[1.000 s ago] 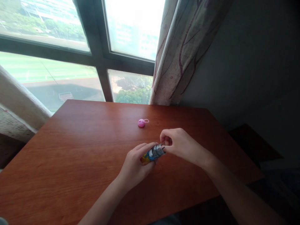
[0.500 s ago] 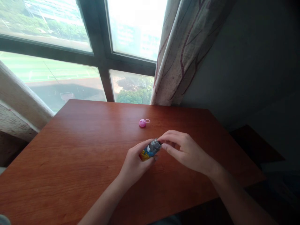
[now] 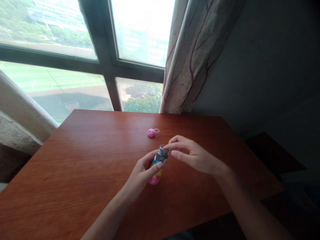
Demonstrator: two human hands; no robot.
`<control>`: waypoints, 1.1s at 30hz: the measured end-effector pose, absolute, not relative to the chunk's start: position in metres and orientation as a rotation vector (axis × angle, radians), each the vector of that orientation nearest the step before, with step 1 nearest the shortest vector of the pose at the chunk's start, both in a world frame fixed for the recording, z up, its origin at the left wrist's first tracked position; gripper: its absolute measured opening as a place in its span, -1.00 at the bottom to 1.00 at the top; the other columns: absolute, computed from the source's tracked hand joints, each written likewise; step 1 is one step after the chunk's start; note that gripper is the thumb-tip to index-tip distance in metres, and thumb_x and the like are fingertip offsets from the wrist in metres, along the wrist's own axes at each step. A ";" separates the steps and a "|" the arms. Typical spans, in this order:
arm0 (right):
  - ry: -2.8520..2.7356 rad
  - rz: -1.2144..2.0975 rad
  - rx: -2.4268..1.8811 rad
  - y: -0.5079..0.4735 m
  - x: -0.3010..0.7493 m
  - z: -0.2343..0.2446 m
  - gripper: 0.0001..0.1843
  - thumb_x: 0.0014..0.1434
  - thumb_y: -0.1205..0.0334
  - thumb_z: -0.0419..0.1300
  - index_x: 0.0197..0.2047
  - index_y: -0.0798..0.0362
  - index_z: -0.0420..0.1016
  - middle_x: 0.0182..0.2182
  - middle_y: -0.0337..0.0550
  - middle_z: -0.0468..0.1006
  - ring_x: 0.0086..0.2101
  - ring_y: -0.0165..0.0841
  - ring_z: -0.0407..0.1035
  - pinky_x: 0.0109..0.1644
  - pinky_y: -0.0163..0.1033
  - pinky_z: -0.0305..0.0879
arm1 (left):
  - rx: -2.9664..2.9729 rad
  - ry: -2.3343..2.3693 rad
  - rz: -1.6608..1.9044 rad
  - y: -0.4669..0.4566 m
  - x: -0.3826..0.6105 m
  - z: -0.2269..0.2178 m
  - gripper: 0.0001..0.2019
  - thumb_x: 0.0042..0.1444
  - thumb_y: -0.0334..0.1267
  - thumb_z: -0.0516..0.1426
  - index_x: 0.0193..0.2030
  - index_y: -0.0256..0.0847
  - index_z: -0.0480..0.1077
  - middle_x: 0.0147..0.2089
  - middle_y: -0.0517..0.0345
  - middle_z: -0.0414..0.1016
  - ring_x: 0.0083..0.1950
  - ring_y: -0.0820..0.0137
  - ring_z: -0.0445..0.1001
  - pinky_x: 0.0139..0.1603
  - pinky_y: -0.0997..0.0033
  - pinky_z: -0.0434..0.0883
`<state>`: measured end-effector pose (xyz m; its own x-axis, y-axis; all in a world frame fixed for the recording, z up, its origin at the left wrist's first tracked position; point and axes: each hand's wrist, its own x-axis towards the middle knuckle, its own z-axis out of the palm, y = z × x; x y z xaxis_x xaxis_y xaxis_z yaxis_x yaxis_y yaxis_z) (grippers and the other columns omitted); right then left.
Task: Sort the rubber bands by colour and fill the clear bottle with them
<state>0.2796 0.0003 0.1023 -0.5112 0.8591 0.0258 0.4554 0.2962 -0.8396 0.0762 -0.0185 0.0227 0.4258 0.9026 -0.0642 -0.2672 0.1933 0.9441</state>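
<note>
- We face a large window (image 3: 100, 50) across the upper left of the frame. A patterned curtain (image 3: 192, 56) hangs at upper centre, beside a dark wall.
- A reddish wooden desk (image 3: 75, 166) spans the lower frame.
- Our right hand (image 3: 193, 155), right of centre, is loosely spread, with forefinger and thumb at the mouth of a small colourful bottle (image 3: 160, 160). We cannot tell whether they grip it.
- Our left hand (image 3: 141, 175), at lower centre, is closed around the bottle, thumb across its front.
- The bottle sits tilted at mid-frame between both hands, pink base downward.
- A pink cap (image 3: 151, 133) lies on the desk just above the hands, apart from them.
</note>
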 end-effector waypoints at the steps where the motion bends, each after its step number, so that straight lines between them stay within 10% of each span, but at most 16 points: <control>1: -2.056 1.138 -1.145 0.002 0.281 0.102 -0.73 0.33 0.21 0.10 0.00 -0.02 0.56 -0.13 -0.14 0.45 -0.14 -0.34 0.39 -0.06 -0.26 0.36 | 1.035 0.733 0.929 -0.019 0.076 0.023 -0.49 0.09 -0.15 0.27 0.18 -0.24 0.42 -0.02 -0.06 0.57 0.05 0.14 0.48 0.08 0.22 0.38; 33: -2.070 0.974 -1.022 0.010 0.270 0.103 -0.82 0.28 0.23 0.17 -0.11 0.01 0.58 -0.05 -0.09 0.52 -0.04 -0.29 0.42 0.04 -0.20 0.39 | 0.873 0.641 0.936 -0.018 0.074 0.018 -0.49 0.03 -0.13 0.31 0.15 -0.19 0.45 -0.10 0.00 0.58 -0.13 0.28 0.49 -0.14 0.40 0.37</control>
<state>0.2705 0.0097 0.1029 -0.5041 0.8390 0.2048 0.3774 0.4273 -0.8216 0.0737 -0.0183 0.0183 0.4591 0.8827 -0.0999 -0.4125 0.3115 0.8561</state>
